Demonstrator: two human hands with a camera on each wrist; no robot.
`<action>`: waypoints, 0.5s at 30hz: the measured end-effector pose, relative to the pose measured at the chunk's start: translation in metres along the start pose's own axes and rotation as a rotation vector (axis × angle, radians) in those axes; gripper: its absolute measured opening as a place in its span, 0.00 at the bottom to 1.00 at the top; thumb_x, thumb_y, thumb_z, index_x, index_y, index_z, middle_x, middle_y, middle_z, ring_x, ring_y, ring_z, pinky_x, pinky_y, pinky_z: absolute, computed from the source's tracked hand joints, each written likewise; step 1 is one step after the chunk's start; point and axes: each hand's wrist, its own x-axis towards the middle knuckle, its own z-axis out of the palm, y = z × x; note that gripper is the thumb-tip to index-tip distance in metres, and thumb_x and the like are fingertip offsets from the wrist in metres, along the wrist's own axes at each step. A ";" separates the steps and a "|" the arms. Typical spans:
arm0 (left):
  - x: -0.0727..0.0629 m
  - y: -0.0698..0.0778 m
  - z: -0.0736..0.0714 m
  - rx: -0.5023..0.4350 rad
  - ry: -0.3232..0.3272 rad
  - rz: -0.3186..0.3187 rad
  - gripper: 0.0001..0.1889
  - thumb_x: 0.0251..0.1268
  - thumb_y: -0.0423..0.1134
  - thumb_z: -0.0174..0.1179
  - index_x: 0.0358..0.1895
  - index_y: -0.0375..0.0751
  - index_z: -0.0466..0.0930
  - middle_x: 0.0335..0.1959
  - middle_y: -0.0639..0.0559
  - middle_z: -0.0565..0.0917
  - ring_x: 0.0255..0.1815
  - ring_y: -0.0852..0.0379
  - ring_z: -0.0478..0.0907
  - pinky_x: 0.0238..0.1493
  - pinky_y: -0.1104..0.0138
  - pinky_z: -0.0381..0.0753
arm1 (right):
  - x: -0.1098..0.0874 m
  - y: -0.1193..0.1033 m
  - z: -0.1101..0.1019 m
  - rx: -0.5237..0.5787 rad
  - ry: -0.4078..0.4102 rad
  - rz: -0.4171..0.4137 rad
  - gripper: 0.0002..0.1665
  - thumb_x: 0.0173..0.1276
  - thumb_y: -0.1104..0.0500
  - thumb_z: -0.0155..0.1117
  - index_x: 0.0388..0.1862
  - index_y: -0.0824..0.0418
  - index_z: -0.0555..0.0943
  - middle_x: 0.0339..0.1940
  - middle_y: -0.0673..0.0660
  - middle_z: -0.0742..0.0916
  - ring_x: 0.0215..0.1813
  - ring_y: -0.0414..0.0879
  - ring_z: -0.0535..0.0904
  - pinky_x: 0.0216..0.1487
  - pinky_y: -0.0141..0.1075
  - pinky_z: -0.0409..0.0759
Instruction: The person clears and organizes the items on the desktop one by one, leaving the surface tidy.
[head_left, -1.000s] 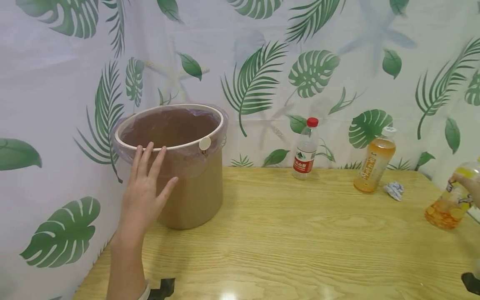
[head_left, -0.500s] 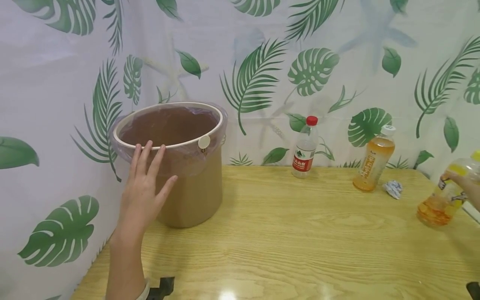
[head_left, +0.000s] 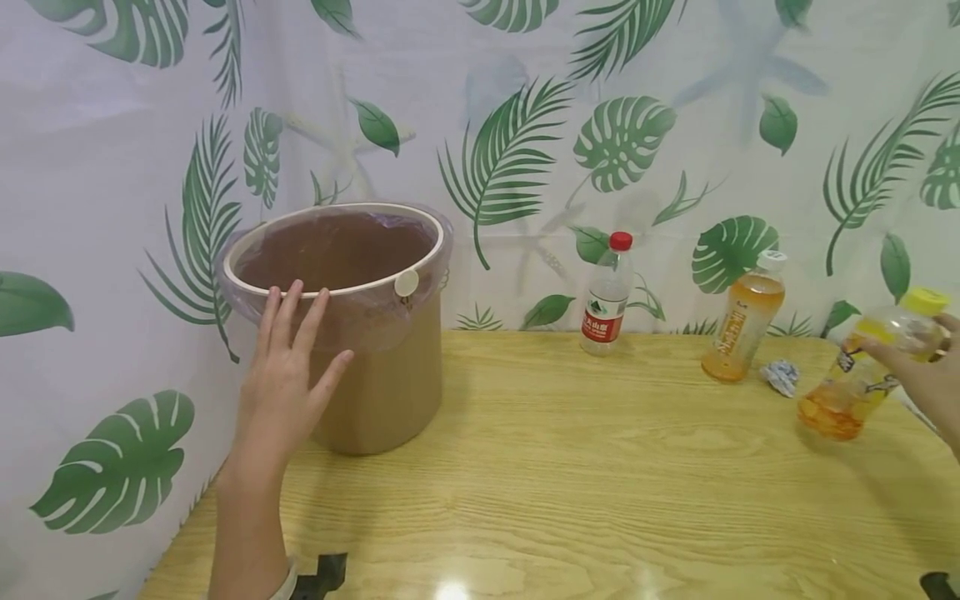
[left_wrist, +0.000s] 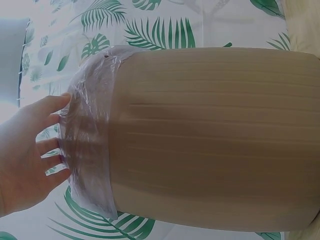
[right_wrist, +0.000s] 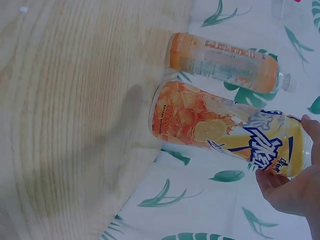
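Observation:
On the left of the head view stands a brown trash bin [head_left: 382,383] lined with a thin purplish plastic bag [left_wrist: 92,135] that is folded over its rim. My left hand [head_left: 281,400] touches the near side of that rim, its fingers spread and fairly straight. At the far right, my right hand [head_left: 926,375] grips a drink bottle [head_left: 843,387] with a yellow cap and a yellow label around its upper part. The bottle leans, its base toward the left. In the right wrist view, the thumb and fingers [right_wrist: 275,187] wrap the bottle near its neck end.
A red-capped clear bottle [head_left: 606,304] stands at the table's back edge. To its right is a white-capped bottle of orange drink [head_left: 744,321], with a crumpled paper ball [head_left: 780,377] beside it. Behind the wooden table [head_left: 600,483] hangs a leaf-patterned cloth [head_left: 525,67].
My right hand has come further into the head view, carrying the yellow-capped bottle to the left, toward the paper ball. My left hand stays at the bin's rim.

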 end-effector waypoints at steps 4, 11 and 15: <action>0.000 0.000 -0.001 0.002 0.003 0.000 0.37 0.60 0.42 0.61 0.71 0.45 0.53 0.72 0.44 0.49 0.72 0.50 0.36 0.58 0.43 0.60 | 0.021 0.022 0.009 0.029 -0.118 -0.005 0.53 0.66 0.47 0.54 0.70 0.71 0.34 0.66 0.81 0.46 0.63 0.78 0.46 0.51 0.70 0.57; 0.000 -0.001 0.000 0.005 0.005 0.005 0.37 0.61 0.43 0.61 0.71 0.46 0.53 0.72 0.44 0.49 0.72 0.49 0.36 0.58 0.43 0.59 | 0.019 0.012 0.016 0.046 -0.215 -0.008 0.56 0.65 0.42 0.55 0.71 0.66 0.31 0.67 0.80 0.45 0.63 0.78 0.45 0.47 0.72 0.57; -0.001 -0.001 0.000 0.004 0.006 0.003 0.37 0.60 0.42 0.61 0.71 0.46 0.53 0.72 0.45 0.49 0.72 0.49 0.36 0.57 0.42 0.60 | 0.013 -0.001 0.021 0.033 -0.238 -0.053 0.56 0.65 0.43 0.56 0.71 0.66 0.32 0.66 0.81 0.47 0.62 0.79 0.48 0.44 0.72 0.59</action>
